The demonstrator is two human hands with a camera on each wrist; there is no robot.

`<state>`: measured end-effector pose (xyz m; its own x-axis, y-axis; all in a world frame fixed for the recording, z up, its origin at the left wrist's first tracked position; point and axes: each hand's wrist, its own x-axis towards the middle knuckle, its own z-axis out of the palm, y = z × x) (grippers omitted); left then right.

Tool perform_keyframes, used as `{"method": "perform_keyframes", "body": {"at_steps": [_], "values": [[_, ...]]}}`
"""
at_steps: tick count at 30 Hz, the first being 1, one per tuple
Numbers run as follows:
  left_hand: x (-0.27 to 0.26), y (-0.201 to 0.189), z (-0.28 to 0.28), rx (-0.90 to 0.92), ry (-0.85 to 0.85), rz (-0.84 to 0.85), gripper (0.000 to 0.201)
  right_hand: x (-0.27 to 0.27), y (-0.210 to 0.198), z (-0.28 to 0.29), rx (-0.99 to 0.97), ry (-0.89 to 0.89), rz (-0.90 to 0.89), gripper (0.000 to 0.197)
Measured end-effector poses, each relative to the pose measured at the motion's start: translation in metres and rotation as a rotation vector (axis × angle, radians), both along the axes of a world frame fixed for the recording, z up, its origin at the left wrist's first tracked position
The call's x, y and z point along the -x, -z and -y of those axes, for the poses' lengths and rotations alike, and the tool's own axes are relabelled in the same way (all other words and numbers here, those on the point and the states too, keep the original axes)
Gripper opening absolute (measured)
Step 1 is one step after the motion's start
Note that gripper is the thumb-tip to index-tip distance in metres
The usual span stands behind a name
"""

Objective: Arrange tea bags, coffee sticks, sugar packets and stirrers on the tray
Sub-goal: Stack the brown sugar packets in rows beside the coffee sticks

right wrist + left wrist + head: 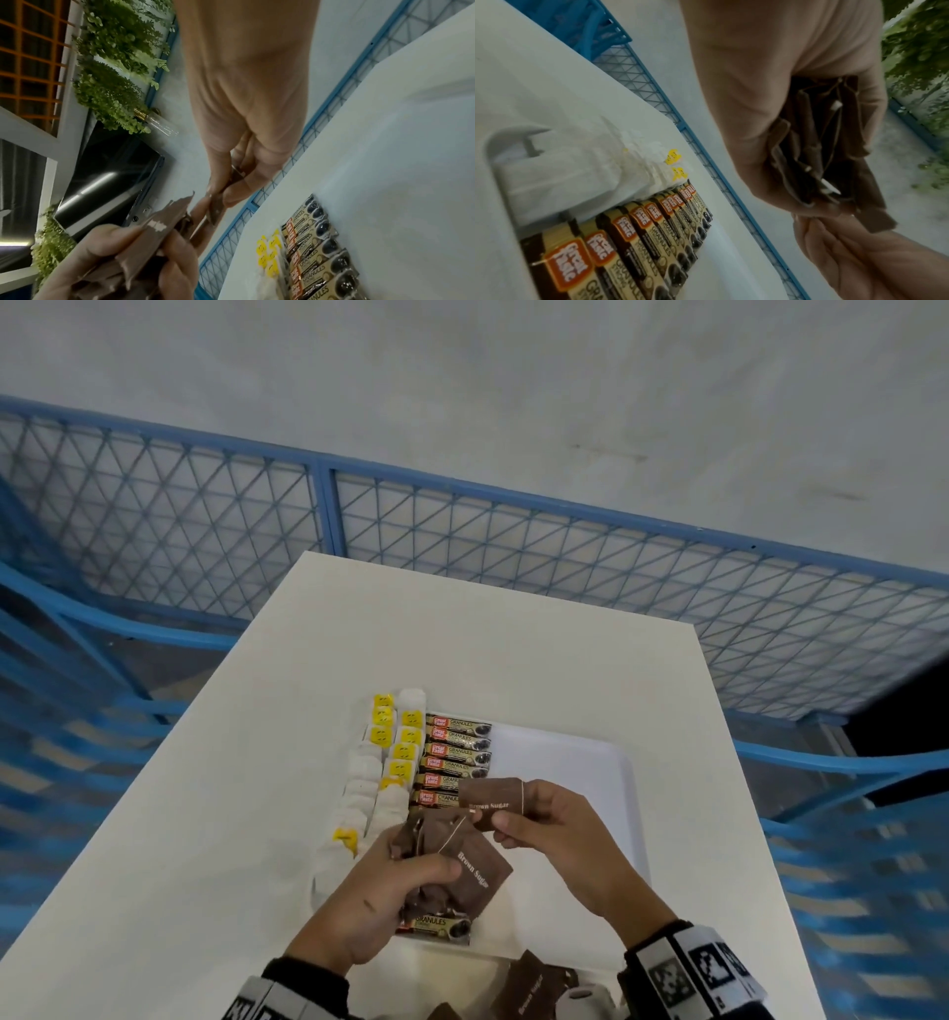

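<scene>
On the white tray lie two columns of white tea bags with yellow tags and a row of coffee sticks. My left hand grips a bunch of brown sugar packets above the tray's near left part; the same bunch shows edge-on in the left wrist view. My right hand pinches a single brown sugar packet just above and right of the bunch, over the coffee sticks. In the right wrist view the pinched packet sits between thumb and fingers.
More brown sugar packets lie at the table's near edge beside a white object. The tray's right half is bare. The white table is ringed by a blue mesh fence.
</scene>
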<state>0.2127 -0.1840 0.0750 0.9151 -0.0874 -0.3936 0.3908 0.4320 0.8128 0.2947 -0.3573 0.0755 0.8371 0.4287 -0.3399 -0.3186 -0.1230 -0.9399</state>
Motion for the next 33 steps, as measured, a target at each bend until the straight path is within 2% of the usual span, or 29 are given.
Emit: {"method": "perform_keyframes", "body": {"at_steps": [5, 9, 13, 18, 25, 33], "values": [[-0.008, 0.006, -0.003, -0.041, -0.046, -0.007, 0.040, -0.005, 0.008, -0.002, -0.034, 0.007, -0.047, 0.013], [-0.014, 0.008, -0.005, -0.021, -0.087, -0.051, 0.041, -0.018, 0.012, -0.007, 0.053, 0.015, -0.029, 0.006], [-0.018, 0.016, -0.013, -0.012, -0.160, -0.099, 0.050, -0.053, 0.026, -0.005, 0.180, 0.170, 0.028, 0.011], [-0.015, 0.033, -0.028, 0.047, -0.259, -0.156, 0.049, -0.109, 0.054, 0.003, 0.297, 0.359, 0.055, 0.024], [-0.015, 0.037, -0.037, 0.070, -0.258, -0.177, 0.049, -0.145, 0.083, -0.004, 0.478, 0.324, 0.121, 0.025], [-0.020, 0.041, -0.037, 0.056, -0.242, -0.165, 0.073, -0.148, 0.100, -0.014, 0.565, 0.328, 0.215, 0.026]]}}
